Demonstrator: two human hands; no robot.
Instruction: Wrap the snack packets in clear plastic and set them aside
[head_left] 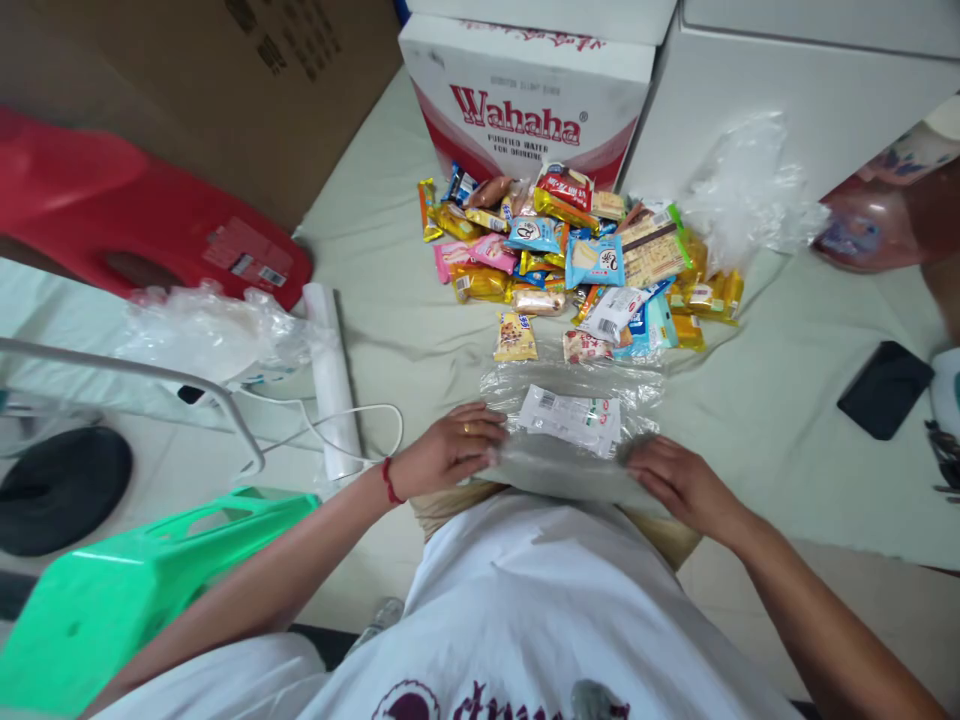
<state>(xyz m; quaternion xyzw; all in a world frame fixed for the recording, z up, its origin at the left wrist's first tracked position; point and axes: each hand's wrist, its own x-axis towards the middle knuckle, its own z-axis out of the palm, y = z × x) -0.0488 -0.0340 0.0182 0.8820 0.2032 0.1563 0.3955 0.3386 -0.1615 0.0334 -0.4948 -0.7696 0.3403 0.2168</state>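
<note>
A clear plastic bag (pixel 555 475) lies flat at the table's near edge, with a white printed packet (pixel 574 415) on or inside it; I cannot tell which. My left hand (pixel 469 440), wearing a ring and a red wrist cord, pinches the bag's left edge. At the opposite edge, my right hand (pixel 675 482) has its fingers closed on the plastic, a little blurred. Just beyond the bag is a heap of wrapped snacks (pixel 536 235) in several colours. A yellow snack packet (pixel 516 337) sits at the heap's near side.
Behind the heap stands a Wahaha carton (pixel 525 110). Crumpled clear plastic (pixel 754 190) is at its right, and a black flat object (pixel 885 390) lies farther right. On the left are a red jug (pixel 142 210), a white roll (pixel 330 385) with a cable, and a green stool (pixel 150 590).
</note>
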